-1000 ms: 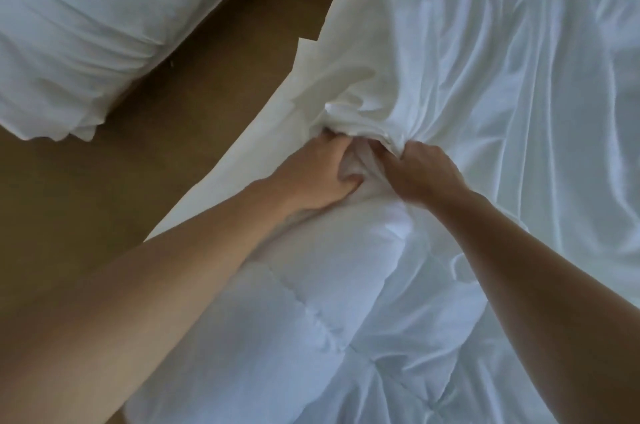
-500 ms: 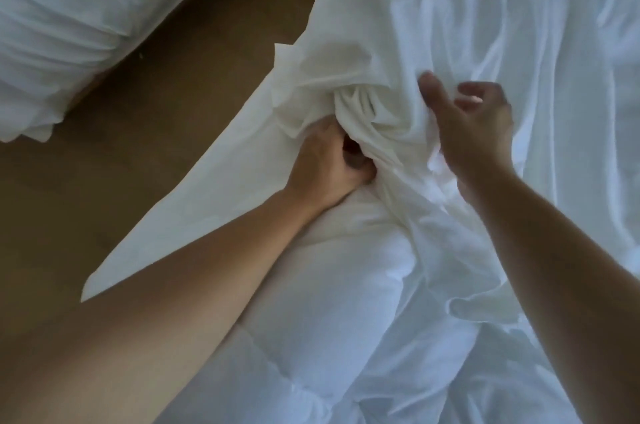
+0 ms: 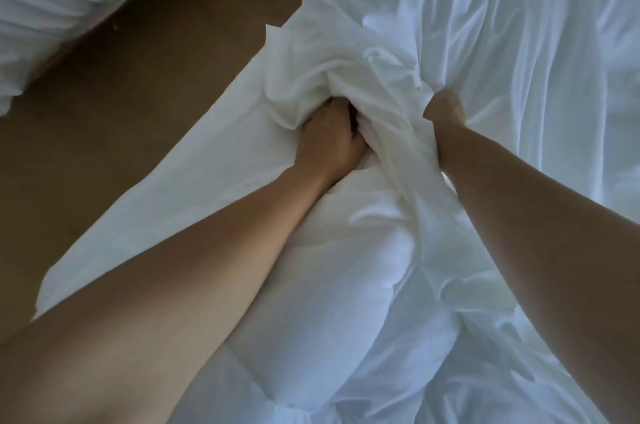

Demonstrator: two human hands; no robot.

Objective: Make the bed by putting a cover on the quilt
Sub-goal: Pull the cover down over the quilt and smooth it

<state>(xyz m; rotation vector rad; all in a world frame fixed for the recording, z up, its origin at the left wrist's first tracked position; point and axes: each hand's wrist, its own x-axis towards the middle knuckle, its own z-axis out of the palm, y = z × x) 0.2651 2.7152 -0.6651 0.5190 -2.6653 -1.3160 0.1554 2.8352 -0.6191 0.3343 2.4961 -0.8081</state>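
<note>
My left hand (image 3: pixel 330 139) clamps the quilt (image 3: pixel 332 271) corner, seemingly into bunched cover (image 3: pixel 374 52) just beyond it; my right hand (image 3: pixel 445 110) is buried in cover, grip unclear; most quilt lies bare behind my wrists

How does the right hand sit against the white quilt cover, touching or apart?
Touching. The head view shows the right hand gripping the quilt cover. The bunched folds gather at the hand and wrap over its fingers, leaving no gap.

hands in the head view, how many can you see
2. The left hand grips the bunched bedding at the centre; the right hand is just to its right, its fingers hidden in the folds.
</note>
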